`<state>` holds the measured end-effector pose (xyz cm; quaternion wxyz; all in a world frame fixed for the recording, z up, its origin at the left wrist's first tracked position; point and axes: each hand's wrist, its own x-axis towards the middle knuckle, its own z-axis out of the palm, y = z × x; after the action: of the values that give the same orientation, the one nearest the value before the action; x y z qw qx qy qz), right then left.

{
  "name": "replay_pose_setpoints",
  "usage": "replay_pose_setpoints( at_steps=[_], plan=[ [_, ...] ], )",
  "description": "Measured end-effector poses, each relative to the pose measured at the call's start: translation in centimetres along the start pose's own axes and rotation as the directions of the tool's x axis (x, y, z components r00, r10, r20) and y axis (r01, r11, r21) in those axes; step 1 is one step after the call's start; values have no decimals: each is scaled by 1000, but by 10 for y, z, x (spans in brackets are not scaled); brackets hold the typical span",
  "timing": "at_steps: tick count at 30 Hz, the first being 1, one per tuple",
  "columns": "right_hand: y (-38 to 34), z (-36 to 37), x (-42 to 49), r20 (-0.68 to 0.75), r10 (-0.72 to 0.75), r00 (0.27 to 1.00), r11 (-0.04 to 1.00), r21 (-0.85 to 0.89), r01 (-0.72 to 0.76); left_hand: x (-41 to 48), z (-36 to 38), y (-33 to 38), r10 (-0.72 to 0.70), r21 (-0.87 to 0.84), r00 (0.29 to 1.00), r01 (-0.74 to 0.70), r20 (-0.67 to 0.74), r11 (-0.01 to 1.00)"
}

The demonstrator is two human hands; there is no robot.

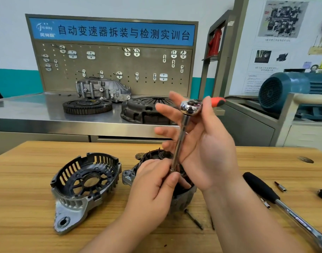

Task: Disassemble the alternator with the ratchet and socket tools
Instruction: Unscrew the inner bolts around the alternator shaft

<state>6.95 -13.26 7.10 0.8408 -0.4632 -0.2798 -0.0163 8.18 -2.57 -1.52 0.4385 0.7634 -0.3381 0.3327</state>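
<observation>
Since the alternator on the wooden counter looks heavy, rigid cast metal, it should sit firm. The left hand pinches the foot of the slick chrome extension, while the right hand, fingers spread, steadies the ratchet.

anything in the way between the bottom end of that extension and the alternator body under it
Nothing visible. The extension bar points straight down at the alternator body. Only the left hand is there, pinching its lower end and hiding the exact contact spot. The removed end cover lies apart, to the left.
</observation>
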Motion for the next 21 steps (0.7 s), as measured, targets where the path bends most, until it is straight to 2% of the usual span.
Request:
replay_pose_setpoints(
  at_steps=[5,7,9,12,16,18,21],
  plan=[
    [8,3,-3,-24,-309,951,923,-250,293,-4,3,1,-125,-58,992,123,-22,991],
    [8,3,-4,-3,-365,931,885,-311,346,-3,3,2,-125,-55,992,124,-18,991],
    [8,5,-4,11,-331,944,909,-264,322,-2,1,2,-137,-84,991,136,-7,987],
    [6,5,-3,-5,-187,982,974,-131,185,-2,-3,4,-159,-153,987,159,11,975],
    [2,1,-1,-25,4,1000,1000,-6,-4,4,-6,9,-123,-87,991,127,55,988],
    [2,1,-1,-43,-9,999,1000,0,9,3,-6,9,-93,-73,994,96,53,993],
    [6,3,-2,-63,-134,989,989,-66,130,2,-6,7,-132,-111,990,137,50,984]
  ],
)
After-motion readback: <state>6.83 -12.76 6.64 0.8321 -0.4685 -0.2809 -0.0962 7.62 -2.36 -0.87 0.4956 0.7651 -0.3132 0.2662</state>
